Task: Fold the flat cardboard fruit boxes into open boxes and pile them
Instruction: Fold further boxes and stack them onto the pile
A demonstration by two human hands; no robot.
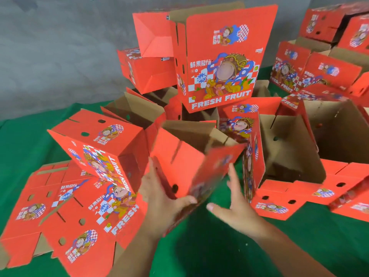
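A half-folded red fruit box [185, 156] stands tilted in front of me, its brown inside showing at the top. My left hand [159, 194] grips its lower left corner, thumb curled over the edge of a blurred red flap [211, 172]. My right hand [237, 204] is just right of that flap, fingers spread and straight, and holds nothing. Flat printed boxes [75, 216] lie spread at the lower left. Folded boxes are piled behind, the top one [221, 62] standing upright with "FRESH FRUIT" on its face.
A green cloth [219, 252] covers the table. A folded box [99, 144] lies on its side at left. Open boxes [331, 132] and flat ones [289, 196] crowd the right. More folded boxes [327, 23] are stacked far right. A grey wall [60, 47] stands behind.
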